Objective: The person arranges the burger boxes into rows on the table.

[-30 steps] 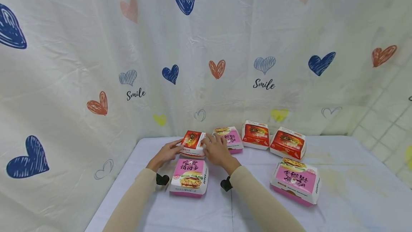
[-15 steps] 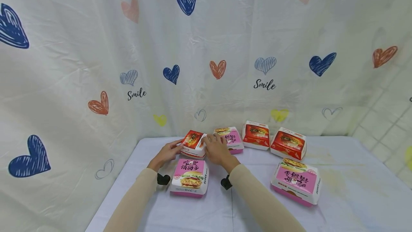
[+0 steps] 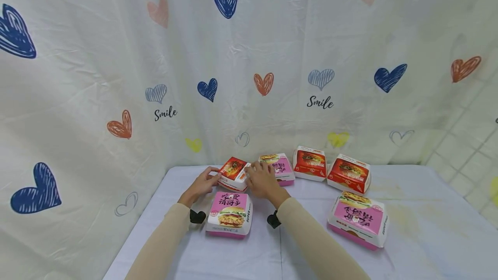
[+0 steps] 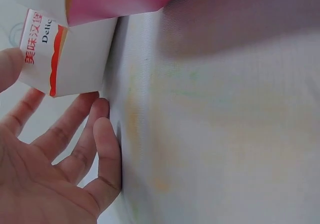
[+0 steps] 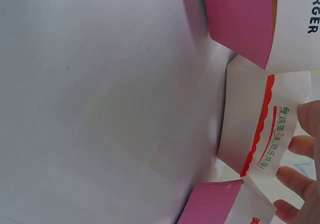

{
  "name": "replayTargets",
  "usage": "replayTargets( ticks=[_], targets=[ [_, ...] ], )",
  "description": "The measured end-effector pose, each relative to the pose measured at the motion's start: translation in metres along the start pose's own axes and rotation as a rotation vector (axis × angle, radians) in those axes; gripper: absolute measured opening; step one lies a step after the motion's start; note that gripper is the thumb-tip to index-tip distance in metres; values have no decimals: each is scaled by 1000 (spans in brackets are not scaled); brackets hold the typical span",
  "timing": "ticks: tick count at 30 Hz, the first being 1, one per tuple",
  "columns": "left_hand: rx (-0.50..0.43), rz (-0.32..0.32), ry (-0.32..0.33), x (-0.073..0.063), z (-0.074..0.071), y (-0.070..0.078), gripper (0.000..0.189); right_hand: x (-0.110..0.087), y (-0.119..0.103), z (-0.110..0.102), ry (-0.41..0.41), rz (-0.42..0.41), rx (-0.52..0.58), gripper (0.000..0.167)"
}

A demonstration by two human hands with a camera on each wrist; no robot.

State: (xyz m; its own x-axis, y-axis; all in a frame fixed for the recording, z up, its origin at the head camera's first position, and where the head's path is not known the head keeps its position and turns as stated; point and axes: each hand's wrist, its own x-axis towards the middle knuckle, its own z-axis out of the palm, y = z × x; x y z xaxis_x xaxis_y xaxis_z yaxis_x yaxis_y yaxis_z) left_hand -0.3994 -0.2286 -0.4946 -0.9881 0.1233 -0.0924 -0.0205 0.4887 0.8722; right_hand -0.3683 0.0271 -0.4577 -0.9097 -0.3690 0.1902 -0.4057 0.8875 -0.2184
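Observation:
A red and white burger box (image 3: 234, 173) lies at the back left of the table between my two hands. My left hand (image 3: 200, 186) holds its left side; the left wrist view shows the thumb on the lid's printed edge and fingertips against the side of the box (image 4: 75, 58). From the right, my right hand (image 3: 263, 181) grips the same box, fingertips bent at the lid's edge in the right wrist view (image 5: 280, 139). Directly in front of it sits a pink and white burger box (image 3: 229, 214). Another pink burger box (image 3: 281, 167) stands behind my right hand, partly covered by it.
Two red burger boxes (image 3: 309, 163) (image 3: 349, 172) stand further right at the back. A third pink burger box (image 3: 358, 219) lies at the front right. The white-covered table (image 3: 303, 245) ends at a hanging heart-print sheet (image 3: 280, 120).
The red burger box between my hands has turned slightly, its front right corner swinging toward the right. My hands have barely moved, and the other boxes keep their places.

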Motion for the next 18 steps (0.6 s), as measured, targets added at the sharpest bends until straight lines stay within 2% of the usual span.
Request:
replayTargets(
  ticks=[7, 18],
  targets=[
    [-8, 30, 17, 0, 0, -3, 44, 0, -1, 0, 2, 8, 32, 41],
    [9, 71, 59, -2, 2, -6, 49, 4, -4, 7, 17, 50, 15, 53]
  ],
)
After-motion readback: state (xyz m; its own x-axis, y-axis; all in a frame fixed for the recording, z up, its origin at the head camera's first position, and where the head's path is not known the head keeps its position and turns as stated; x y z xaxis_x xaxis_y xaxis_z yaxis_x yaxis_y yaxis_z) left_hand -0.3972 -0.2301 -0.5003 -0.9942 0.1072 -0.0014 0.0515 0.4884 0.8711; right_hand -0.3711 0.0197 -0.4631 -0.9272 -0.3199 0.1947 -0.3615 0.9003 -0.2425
